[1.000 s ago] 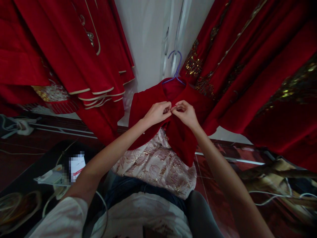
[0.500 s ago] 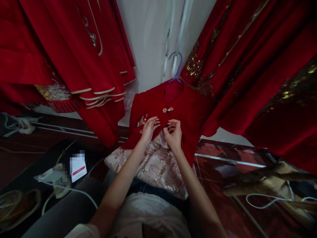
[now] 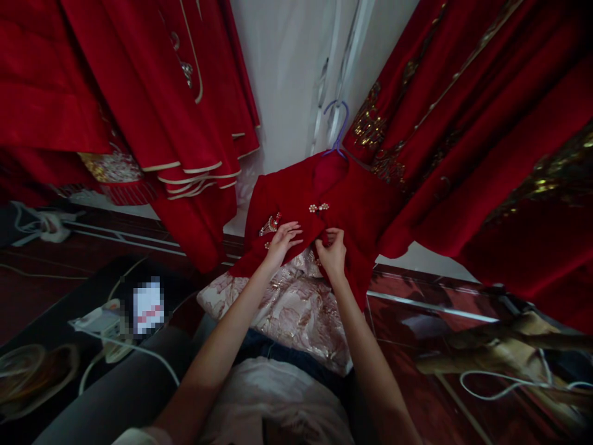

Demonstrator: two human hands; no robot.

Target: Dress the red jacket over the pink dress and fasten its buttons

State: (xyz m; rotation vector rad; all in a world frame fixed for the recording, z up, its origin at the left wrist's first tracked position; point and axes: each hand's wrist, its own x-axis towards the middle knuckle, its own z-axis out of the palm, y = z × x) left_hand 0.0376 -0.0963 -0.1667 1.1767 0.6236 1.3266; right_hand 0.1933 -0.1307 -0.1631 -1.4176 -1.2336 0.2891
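A small red jacket (image 3: 356, 204) hangs on a purple hanger (image 3: 337, 127) in front of me, over a pale gold-patterned skirt (image 3: 287, 309). A pearl clasp (image 3: 319, 207) near its collar is fastened. My left hand (image 3: 281, 241) rests on the jacket's front below that clasp, fingers partly spread on the cloth beside a gold brooch (image 3: 271, 224). My right hand (image 3: 332, 250) is closed, pinching the jacket's front edge at a lower fastening that I cannot see clearly.
Red embroidered garments hang at the left (image 3: 139, 111) and right (image 3: 486, 136), with a white wall (image 3: 287, 80) between. A power strip (image 3: 104, 321) with white cables lies on dark glossy furniture at the lower left. More cable (image 3: 500, 377) lies on the reddish floor at the right.
Both hands left the pearl clasp near the collar, now fastened, and dropped to a lower point on the jacket front. The camera view shifted slightly.
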